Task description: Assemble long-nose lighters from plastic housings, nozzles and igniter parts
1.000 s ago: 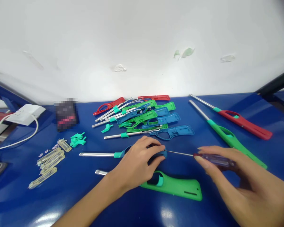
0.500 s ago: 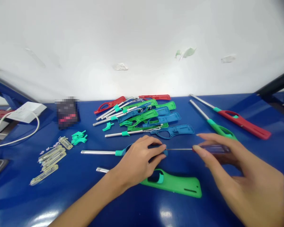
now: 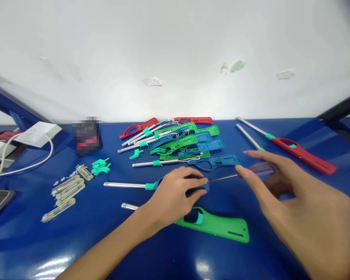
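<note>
My left hand (image 3: 175, 196) is closed over a blue gas lighter (image 3: 151, 186) lying on the table, its metal barrel pointing left. Most of the lighter's handle is under my palm and fingers. In my right hand (image 3: 303, 202) is a screwdriver (image 3: 261, 168) with a clear purplish handle, pinched between thumb and fingers. Its thin shaft slants down to the left, and the tip meets the lighter's handle end by my left fingertips. Just in front of my left hand lies a green gas lighter (image 3: 221, 225), its barrel partly hidden under my wrist.
Opened lighter shells and barrels (image 3: 175, 144) form a pile at the back. A red lighter (image 3: 306, 155) lies at right, beside another partly covered one. At left are teal triggers (image 3: 100, 166), clear fuel tanks (image 3: 67, 190), a phone (image 3: 0, 204) and a white cable (image 3: 51, 149).
The screwdriver has tilted, its handle end now higher while the tip stays at the blue lighter. My left hand keeps its hold. The whole view has shifted slightly.
</note>
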Demonstrator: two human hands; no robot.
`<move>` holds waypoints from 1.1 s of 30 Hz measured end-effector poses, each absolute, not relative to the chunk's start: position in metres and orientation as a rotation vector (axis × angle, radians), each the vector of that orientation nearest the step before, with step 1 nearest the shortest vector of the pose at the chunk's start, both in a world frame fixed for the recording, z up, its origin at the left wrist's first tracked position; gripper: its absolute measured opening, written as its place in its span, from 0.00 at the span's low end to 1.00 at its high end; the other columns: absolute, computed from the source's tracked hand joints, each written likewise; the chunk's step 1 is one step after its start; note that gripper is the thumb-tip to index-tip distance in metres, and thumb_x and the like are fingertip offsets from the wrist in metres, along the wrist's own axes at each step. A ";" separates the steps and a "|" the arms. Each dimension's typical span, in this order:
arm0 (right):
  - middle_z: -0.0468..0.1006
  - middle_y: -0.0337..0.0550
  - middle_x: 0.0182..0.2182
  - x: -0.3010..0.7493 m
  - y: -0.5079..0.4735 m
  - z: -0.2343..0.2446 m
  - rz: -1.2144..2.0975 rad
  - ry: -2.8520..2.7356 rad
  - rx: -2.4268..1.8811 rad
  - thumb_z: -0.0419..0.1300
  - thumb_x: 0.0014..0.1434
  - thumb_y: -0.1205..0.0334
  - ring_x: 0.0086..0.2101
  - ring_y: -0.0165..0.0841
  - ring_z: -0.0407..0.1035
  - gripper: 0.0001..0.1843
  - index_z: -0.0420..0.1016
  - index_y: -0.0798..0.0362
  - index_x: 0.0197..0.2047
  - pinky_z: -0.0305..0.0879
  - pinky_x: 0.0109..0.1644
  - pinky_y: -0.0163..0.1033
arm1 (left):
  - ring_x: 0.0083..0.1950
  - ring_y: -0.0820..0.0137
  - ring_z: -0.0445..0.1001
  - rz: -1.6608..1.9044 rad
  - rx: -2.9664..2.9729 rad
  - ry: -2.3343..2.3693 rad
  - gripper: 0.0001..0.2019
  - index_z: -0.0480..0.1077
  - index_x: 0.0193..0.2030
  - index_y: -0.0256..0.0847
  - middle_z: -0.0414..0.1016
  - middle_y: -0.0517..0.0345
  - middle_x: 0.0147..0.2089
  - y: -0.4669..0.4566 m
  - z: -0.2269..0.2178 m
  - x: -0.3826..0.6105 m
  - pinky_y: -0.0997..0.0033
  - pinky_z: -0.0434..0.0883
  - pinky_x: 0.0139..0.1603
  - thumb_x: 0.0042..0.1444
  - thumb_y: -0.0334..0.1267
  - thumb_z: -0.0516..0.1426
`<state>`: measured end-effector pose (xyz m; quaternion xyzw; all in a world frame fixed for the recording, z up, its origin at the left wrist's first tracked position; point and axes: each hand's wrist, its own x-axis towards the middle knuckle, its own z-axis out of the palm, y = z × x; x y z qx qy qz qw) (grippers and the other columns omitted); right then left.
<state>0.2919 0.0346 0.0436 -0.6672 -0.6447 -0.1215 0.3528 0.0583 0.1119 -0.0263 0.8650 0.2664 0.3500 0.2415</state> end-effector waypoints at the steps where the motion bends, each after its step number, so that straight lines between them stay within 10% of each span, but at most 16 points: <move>1: 0.78 0.34 0.23 0.291 0.035 0.044 -0.314 -1.690 -1.701 0.59 0.83 0.34 0.20 0.33 0.76 0.27 0.87 0.47 0.61 0.68 0.26 0.42 | 0.52 0.54 0.92 0.953 2.360 0.733 0.06 0.90 0.53 0.36 0.92 0.45 0.53 0.112 -0.027 0.059 0.54 0.90 0.55 0.72 0.33 0.72; 10: 0.91 0.44 0.53 0.288 0.037 0.064 0.053 -2.041 -1.283 0.58 0.84 0.62 0.45 0.32 0.88 0.23 0.75 0.50 0.78 0.83 0.49 0.28 | 0.54 0.54 0.92 0.901 2.314 0.762 0.07 0.90 0.54 0.39 0.92 0.47 0.55 0.112 -0.026 0.058 0.54 0.89 0.59 0.72 0.33 0.72; 18: 0.91 0.33 0.43 0.278 0.046 0.064 0.030 -2.025 -1.215 0.63 0.83 0.63 0.32 0.30 0.85 0.06 0.80 0.43 0.57 0.84 0.46 0.31 | 0.56 0.54 0.91 0.850 2.279 0.786 0.10 0.87 0.59 0.42 0.91 0.48 0.57 0.112 -0.023 0.057 0.52 0.88 0.60 0.73 0.32 0.70; 23: 0.93 0.37 0.55 0.278 0.045 0.068 0.030 -2.039 -1.206 0.60 0.81 0.70 0.46 0.36 0.90 0.17 0.83 0.44 0.65 0.86 0.55 0.35 | 0.60 0.54 0.90 0.821 2.268 0.781 0.10 0.87 0.59 0.42 0.90 0.49 0.60 0.112 -0.022 0.057 0.52 0.87 0.64 0.74 0.33 0.70; 30: 0.90 0.41 0.42 0.281 0.053 0.068 -0.060 -1.962 -1.203 0.64 0.80 0.69 0.33 0.33 0.85 0.14 0.89 0.43 0.57 0.83 0.36 0.35 | 0.60 0.53 0.89 0.805 2.271 0.795 0.11 0.87 0.61 0.43 0.90 0.48 0.60 0.112 -0.023 0.057 0.50 0.87 0.63 0.74 0.34 0.70; 33: 0.92 0.43 0.56 0.286 0.056 0.069 0.026 -2.079 -1.120 0.59 0.79 0.74 0.47 0.38 0.89 0.26 0.83 0.43 0.71 0.87 0.49 0.36 | 0.59 0.53 0.89 0.809 2.272 0.790 0.10 0.87 0.60 0.43 0.90 0.49 0.59 0.112 -0.023 0.057 0.49 0.87 0.63 0.74 0.34 0.70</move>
